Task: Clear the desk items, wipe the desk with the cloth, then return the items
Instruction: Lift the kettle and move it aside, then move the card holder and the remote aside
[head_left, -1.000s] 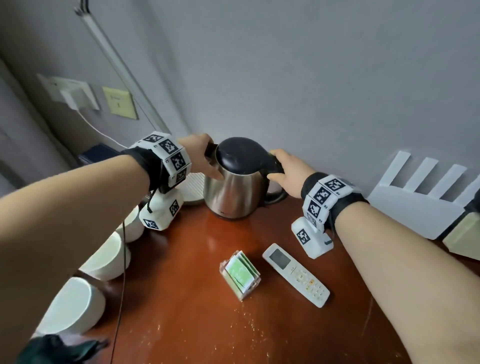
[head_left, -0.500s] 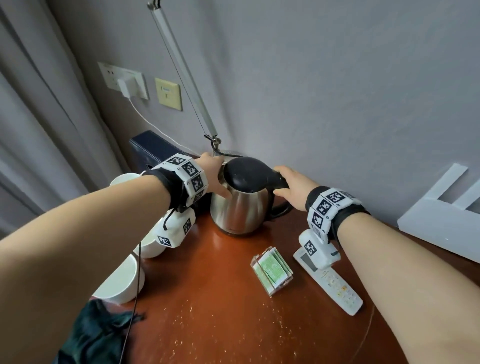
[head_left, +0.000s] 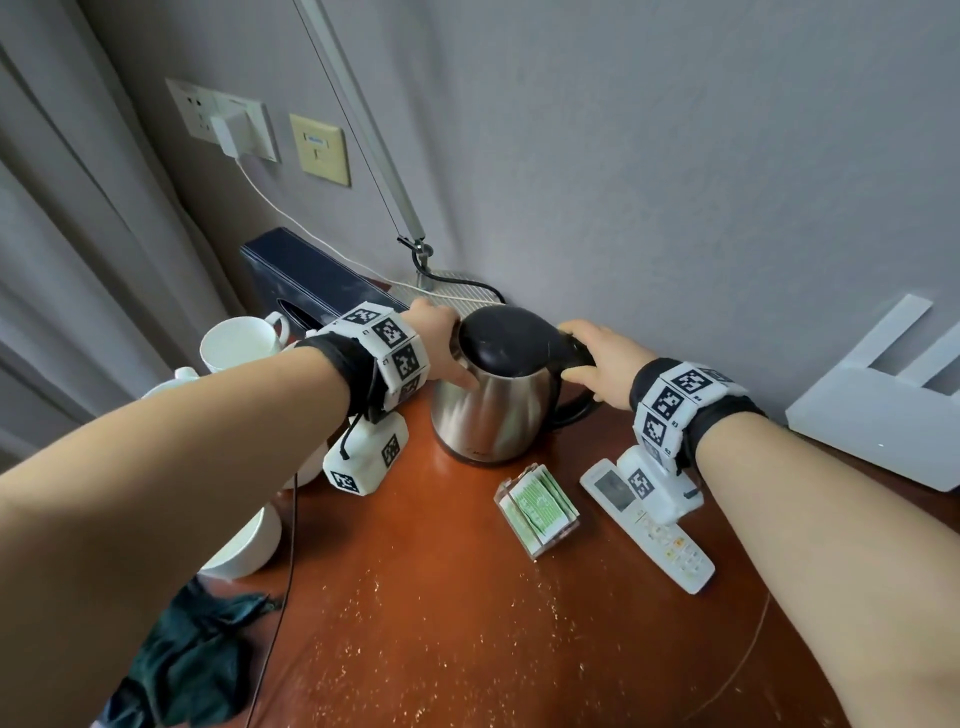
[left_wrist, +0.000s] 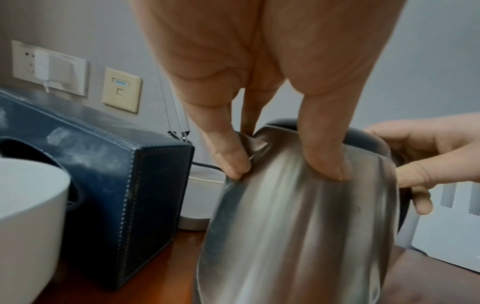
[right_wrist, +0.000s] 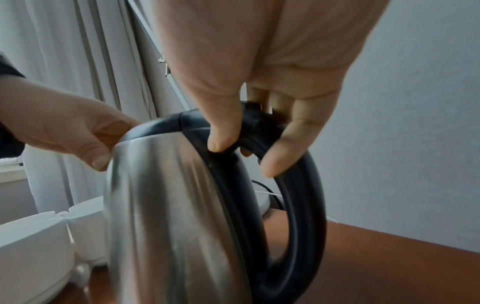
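Observation:
A steel kettle (head_left: 493, 410) with a black lid stands at the back of the red-brown desk (head_left: 441, 597). My left hand (head_left: 441, 348) grips its upper body by the spout, thumb and fingers (left_wrist: 327, 156) pressed on the steel. My right hand (head_left: 592, 358) curls round the black handle (right_wrist: 303, 205), thumb on the inner side, fingers over the top. A dark green cloth (head_left: 192, 660) lies crumpled at the desk's left front. A white remote (head_left: 665, 540) and a clear holder of green sachets (head_left: 537, 509) lie in front of the kettle.
White cups (head_left: 239, 343) and a bowl (head_left: 244, 540) crowd the left edge. A dark blue tissue box (head_left: 311, 280) and a lamp base (head_left: 457, 293) sit behind the kettle by the wall. A white router (head_left: 878, 415) stands at right. Crumbs (head_left: 441, 623) dot the wood.
The head view has swung left and up, bringing the sockets, tissue box and cloth into sight. Both hands stay on the kettle, which has hardly shifted.

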